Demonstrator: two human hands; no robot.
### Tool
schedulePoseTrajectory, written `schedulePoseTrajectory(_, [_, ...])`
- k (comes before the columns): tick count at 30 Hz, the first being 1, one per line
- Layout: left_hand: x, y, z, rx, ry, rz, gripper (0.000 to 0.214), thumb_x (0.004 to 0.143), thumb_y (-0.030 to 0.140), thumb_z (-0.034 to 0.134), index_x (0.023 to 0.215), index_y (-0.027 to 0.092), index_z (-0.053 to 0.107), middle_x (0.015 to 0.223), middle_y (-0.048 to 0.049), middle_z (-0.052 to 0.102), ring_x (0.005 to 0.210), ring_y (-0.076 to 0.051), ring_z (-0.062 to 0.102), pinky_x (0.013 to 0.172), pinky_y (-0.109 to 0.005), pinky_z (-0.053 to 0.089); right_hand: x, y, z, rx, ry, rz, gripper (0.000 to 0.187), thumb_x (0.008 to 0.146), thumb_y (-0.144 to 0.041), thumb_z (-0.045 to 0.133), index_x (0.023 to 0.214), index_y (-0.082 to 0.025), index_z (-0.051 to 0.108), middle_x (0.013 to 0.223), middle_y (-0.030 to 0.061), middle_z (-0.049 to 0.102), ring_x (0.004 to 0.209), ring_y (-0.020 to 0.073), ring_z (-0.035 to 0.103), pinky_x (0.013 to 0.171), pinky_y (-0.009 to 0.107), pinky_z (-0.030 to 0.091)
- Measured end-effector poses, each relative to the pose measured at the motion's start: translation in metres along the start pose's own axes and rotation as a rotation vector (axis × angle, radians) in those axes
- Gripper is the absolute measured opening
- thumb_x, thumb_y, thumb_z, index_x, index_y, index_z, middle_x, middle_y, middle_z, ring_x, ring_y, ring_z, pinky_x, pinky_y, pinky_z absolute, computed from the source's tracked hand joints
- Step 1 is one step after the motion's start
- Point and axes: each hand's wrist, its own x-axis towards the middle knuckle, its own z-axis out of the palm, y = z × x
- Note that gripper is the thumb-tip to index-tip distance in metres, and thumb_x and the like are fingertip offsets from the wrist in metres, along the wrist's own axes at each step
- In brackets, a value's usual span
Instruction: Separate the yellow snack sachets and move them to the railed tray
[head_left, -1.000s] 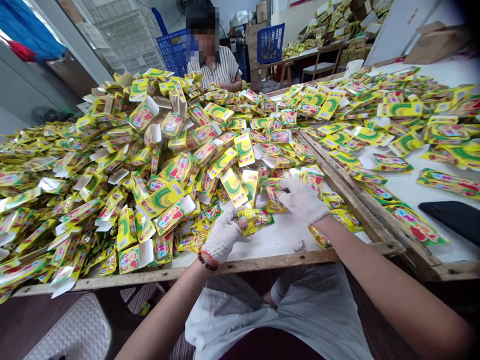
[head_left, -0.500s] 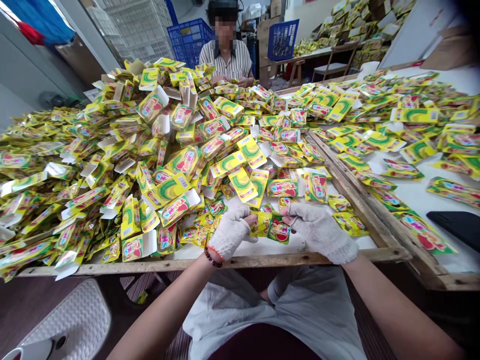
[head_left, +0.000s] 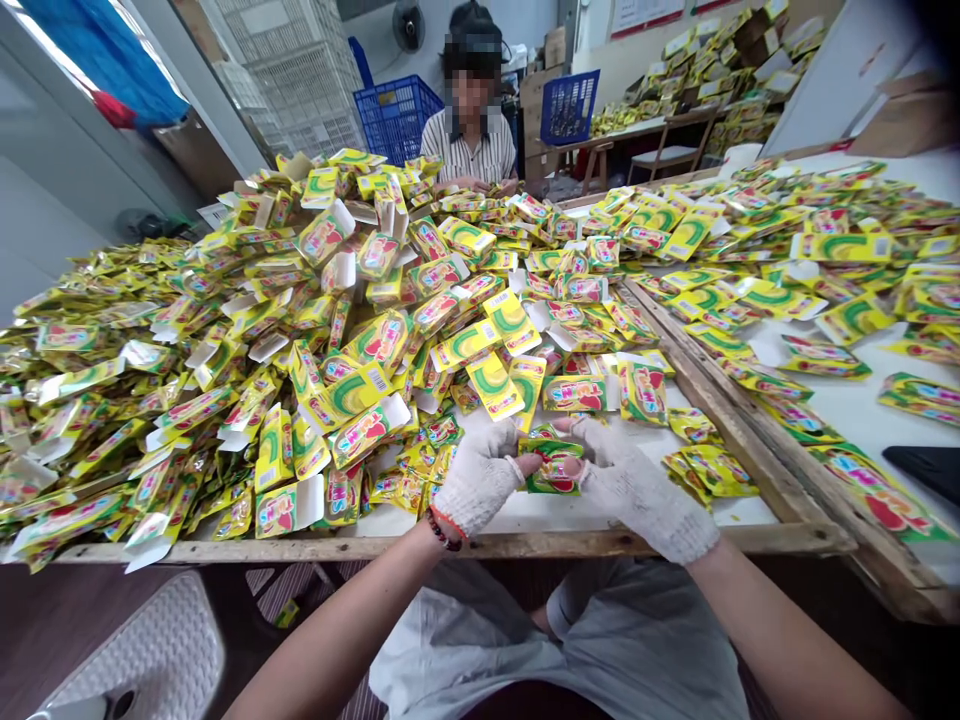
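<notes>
Both my hands wear whitish knit gloves that leave the fingertips bare. Between them, over the near edge of the table, is a small green-and-yellow packet point(head_left: 553, 468) with red on its front. My left hand point(head_left: 484, 475) grips its left end, thumb in front. My right hand point(head_left: 626, 485) pinches its right end, thumb across the front. Whether more packets lie behind it is hard to tell. Similar loose packets point(head_left: 409, 480) lie left of my left hand, and a few yellow packets point(head_left: 716, 470) lie beyond my right hand. Small yellow boxes point(head_left: 574, 393), some with flaps open, are heaped just behind.
A large heap of boxes and packets covers the table's left and middle. A wooden rail point(head_left: 697, 400) divides it from more boxes and a dark phone point(head_left: 922, 470) at right. A person point(head_left: 469, 150) sits opposite. A white stool point(head_left: 142, 650) stands at lower left.
My hands have come closer together. The packets, spread side by side before, now overlap with the green one in front. The view has shifted slightly.
</notes>
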Motion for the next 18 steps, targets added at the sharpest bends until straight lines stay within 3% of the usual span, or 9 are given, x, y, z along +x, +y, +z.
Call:
schedulePoseTrajectory(4, [0.013,0.001,-0.014,0.313,0.035,0.137,0.018,0.089,0.031,0.052,0.089,0.016,0.061,0.077,-0.0036,0.062,0.071,-0.015,0.057,0.066,-0.026,0.047,-0.003,0.007,-0.006,-0.069,0.015,0.074,0.035,0.080,-0.036,0.061,0.111,-0.019,0.058,0.096,0.0062,0.069,0.078,0.0205,0.064,0.068,0.032,0.053])
schedulePoseTrajectory(6, [0.027,-0.004,-0.029,0.630,0.108,0.276,0.021,0.089,0.020,0.047,0.104,0.017,0.061,0.099,-0.0093,0.065,0.093,-0.021,0.060,0.083,-0.035,0.048,-0.004,0.010,-0.008,-0.017,0.064,0.115,0.034,0.080,-0.036,0.060,0.110,-0.020,0.057,0.086,0.0034,0.068,0.067,0.0174,0.062,0.056,0.028,0.050])
schedulePoseTrajectory(8, [0.044,-0.011,-0.045,0.980,0.168,0.407,0.037,0.084,0.012,0.050,0.120,0.020,0.056,0.126,-0.0145,0.056,0.119,-0.029,0.051,0.100,-0.049,0.038,-0.003,0.013,-0.009,0.039,0.113,0.131,0.035,0.079,-0.037,0.062,0.108,-0.020,0.057,0.078,0.0011,0.066,0.060,0.0155,0.059,0.051,0.026,0.047])
schedulePoseTrajectory(10, [0.061,-0.016,-0.058,1.213,0.150,0.513,0.045,0.081,0.012,0.054,0.124,0.022,0.054,0.140,-0.0154,0.046,0.130,-0.033,0.040,0.107,-0.058,0.027,-0.001,0.017,-0.008,0.081,0.166,0.145,0.038,0.077,-0.037,0.064,0.110,-0.019,0.057,0.070,-0.0009,0.063,0.055,0.0145,0.056,0.049,0.026,0.045])
schedulePoseTrajectory(12, [0.074,-0.016,-0.064,1.281,0.110,0.590,0.035,0.082,0.017,0.055,0.117,0.021,0.058,0.135,-0.0141,0.051,0.128,-0.031,0.043,0.109,-0.056,0.027,-0.001,0.021,-0.007,0.130,0.200,0.149,0.043,0.077,-0.037,0.064,0.115,-0.018,0.056,0.065,-0.0016,0.061,0.056,0.0152,0.056,0.051,0.026,0.046])
schedulePoseTrajectory(14, [0.078,-0.010,-0.065,1.224,0.145,0.609,0.027,0.084,0.017,0.052,0.110,0.019,0.059,0.120,-0.0129,0.061,0.117,-0.027,0.052,0.105,-0.047,0.035,-0.002,0.024,-0.008,0.196,0.210,0.127,0.047,0.078,-0.038,0.064,0.119,-0.018,0.055,0.070,0.0007,0.065,0.064,0.0176,0.060,0.055,0.028,0.049])
schedulePoseTrajectory(16, [0.074,-0.002,-0.061,1.119,0.199,0.560,0.034,0.084,0.014,0.048,0.117,0.017,0.055,0.106,-0.0115,0.065,0.104,-0.024,0.059,0.095,-0.040,0.044,-0.005,0.027,-0.012,0.274,0.205,0.089,0.045,0.077,-0.038,0.065,0.118,-0.020,0.056,0.085,0.0045,0.069,0.075,0.0204,0.064,0.061,0.030,0.052])
schedulePoseTrajectory(18, [0.062,0.005,-0.057,1.049,0.138,0.498,0.047,0.084,0.015,0.047,0.131,0.016,0.044,0.097,-0.0095,0.066,0.094,-0.023,0.062,0.083,-0.034,0.048,-0.010,0.027,-0.016,0.345,0.219,0.059,0.041,0.077,-0.039,0.066,0.114,-0.022,0.058,0.098,0.0066,0.070,0.083,0.0221,0.065,0.065,0.032,0.054])
